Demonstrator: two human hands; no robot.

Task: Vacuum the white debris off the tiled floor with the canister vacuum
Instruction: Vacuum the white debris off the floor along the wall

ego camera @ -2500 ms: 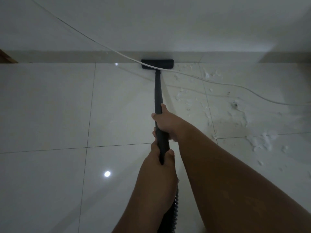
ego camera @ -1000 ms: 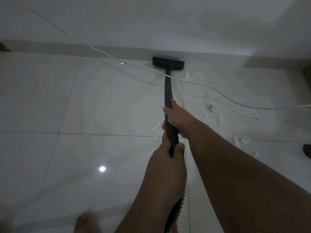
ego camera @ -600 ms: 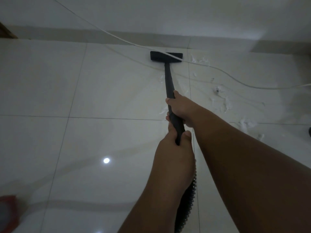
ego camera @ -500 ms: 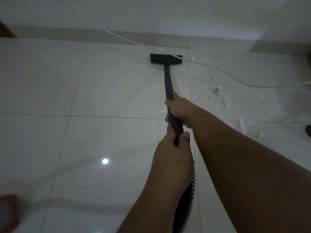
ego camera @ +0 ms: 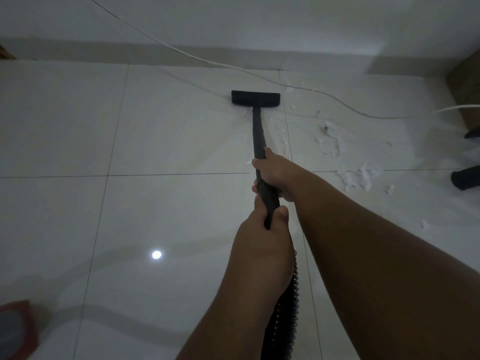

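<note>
At the bottom left corner a red thing [ego camera: 15, 331] with a grey middle lies on the floor [ego camera: 65, 131], blurred and cut off by the edge. To its right a round spot of light [ego camera: 156, 254] shines on the glossy pale tiles, which are divided by thin dark joints. Far off, a grey skirting [ego camera: 104, 51] runs along the foot of the white wall [ego camera: 259, 19].

Near the middle, the black vacuum head [ego camera: 255, 98] sits flat on the floor, a little short of the skirting. Its black tube [ego camera: 258, 133] slopes back toward the person. The left hand [ego camera: 262, 237] grips the near end of the tube, fingers wrapped round it and thumb lying along the top. Below that hand the ribbed black hose [ego camera: 285, 320] drops out of the bottom edge. The right hand [ego camera: 275, 172] holds the tube just ahead of the left, fingers curled round it, the two hands almost touching.

A white cord [ego camera: 233, 67] slants from the upper left, passes just behind the head's right end, then sags and runs off to the right edge. The white debris [ego camera: 355, 178] lies to the right of the tube: a few flecks beside the head and tube, thicker tufts farther right, on both sides of a tile joint. At the right edge two dark objects [ego camera: 466, 176] stand partly out of view; I cannot tell what they are.
</note>
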